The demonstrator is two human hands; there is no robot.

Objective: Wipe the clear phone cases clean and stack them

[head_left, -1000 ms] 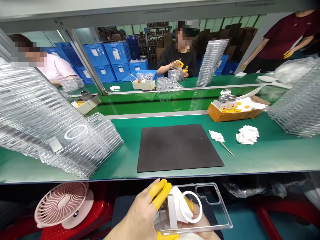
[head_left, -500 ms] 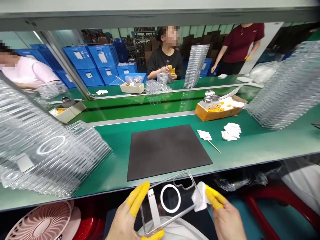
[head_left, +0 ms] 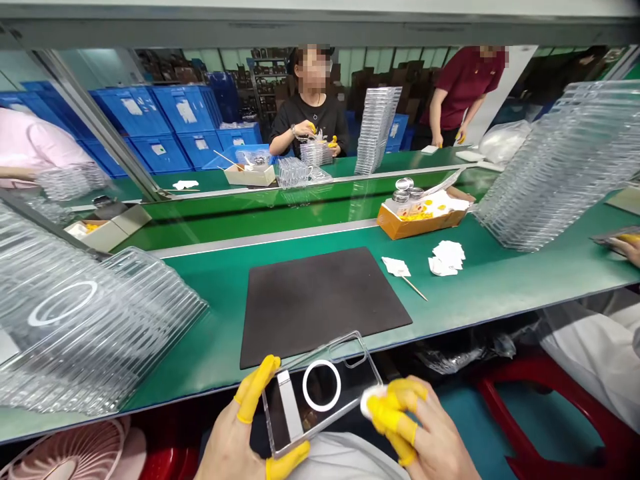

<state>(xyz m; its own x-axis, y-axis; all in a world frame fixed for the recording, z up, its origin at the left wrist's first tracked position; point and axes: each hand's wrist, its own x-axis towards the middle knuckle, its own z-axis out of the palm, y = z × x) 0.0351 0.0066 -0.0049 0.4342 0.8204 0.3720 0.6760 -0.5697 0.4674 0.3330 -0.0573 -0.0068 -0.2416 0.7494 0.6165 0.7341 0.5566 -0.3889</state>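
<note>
My left hand [head_left: 240,433], with yellow finger cots, grips a clear phone case [head_left: 320,390] with a white ring and a white strip on it, just below the table's front edge. My right hand [head_left: 420,433], also in yellow cots, pinches a small white wipe [head_left: 369,402] against the case's right edge. A black mat [head_left: 320,300] lies on the green table [head_left: 500,280] right in front of me.
Leaning stacks of clear cases stand at the left [head_left: 75,327] and the right [head_left: 560,173]. An orange tray [head_left: 420,217] with small tins, white wipes [head_left: 447,257] and a thin stick [head_left: 414,288] lie right of the mat. Other people work across the belt; another hand [head_left: 625,247] rests at far right.
The case has tilted flatter and dropped slightly left. My right hand has closed in with the wipe onto the case's right edge. My view has swung right.
</note>
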